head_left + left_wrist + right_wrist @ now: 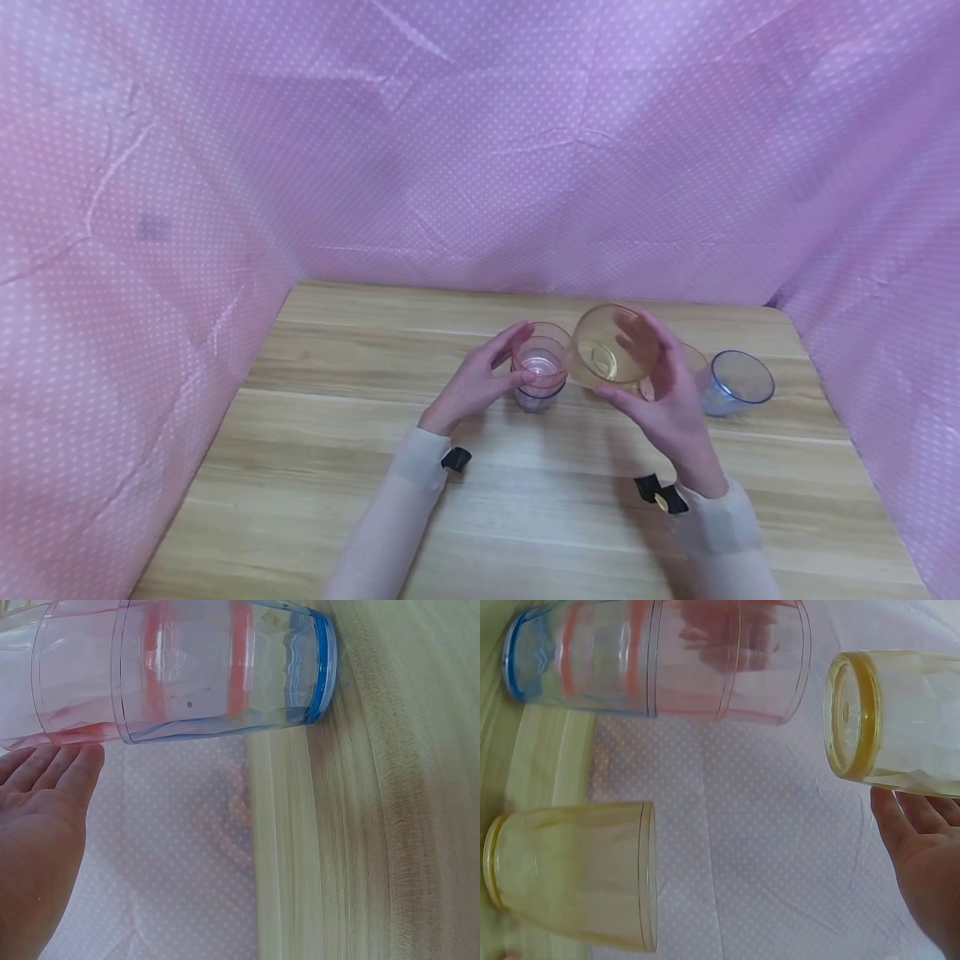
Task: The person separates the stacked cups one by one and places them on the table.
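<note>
On the table stands an upright stack of clear cups: a blue cup [322, 667] at the bottom, with pink cups [542, 354] nested in it. My left hand [483, 375] holds the upper pink part between thumb and fingers. Right of the stack, my right hand [671, 408] grips a clear yellow cup [615, 342] in the air, its mouth tilted toward the head camera. The right wrist view shows that yellow cup's base [847, 716] clear of the table and apart from the stack.
Another yellow cup [577, 874] stands upright on the table, partly hidden behind my right hand in the head view. Beside it, farther right, is a blue cup [738, 383]. Pink dotted cloth [480, 167] surrounds the wooden table [540, 517] at the back and sides.
</note>
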The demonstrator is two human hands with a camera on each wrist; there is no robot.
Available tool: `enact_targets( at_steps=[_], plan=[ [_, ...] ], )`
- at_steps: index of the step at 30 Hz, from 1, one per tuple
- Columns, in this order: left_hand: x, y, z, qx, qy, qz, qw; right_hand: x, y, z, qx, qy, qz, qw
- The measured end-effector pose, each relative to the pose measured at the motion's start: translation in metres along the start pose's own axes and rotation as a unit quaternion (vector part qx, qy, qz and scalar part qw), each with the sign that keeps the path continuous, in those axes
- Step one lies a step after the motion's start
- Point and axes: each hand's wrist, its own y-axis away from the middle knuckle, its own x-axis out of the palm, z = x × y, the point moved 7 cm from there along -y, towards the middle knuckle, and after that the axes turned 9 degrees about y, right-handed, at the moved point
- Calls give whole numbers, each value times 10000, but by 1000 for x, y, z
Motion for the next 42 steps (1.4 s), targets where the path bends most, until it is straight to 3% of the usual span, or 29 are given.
enact_targets(
  at_steps=[15,42],
  plan=[
    [-1,0,2,41,-52,-75,10000,-24,19,4,-336,-142,-237,9991],
    [-1,1,0,140,-88,-27,9999,-70,63,-4,20,-303,-511,9982]
  ],
)
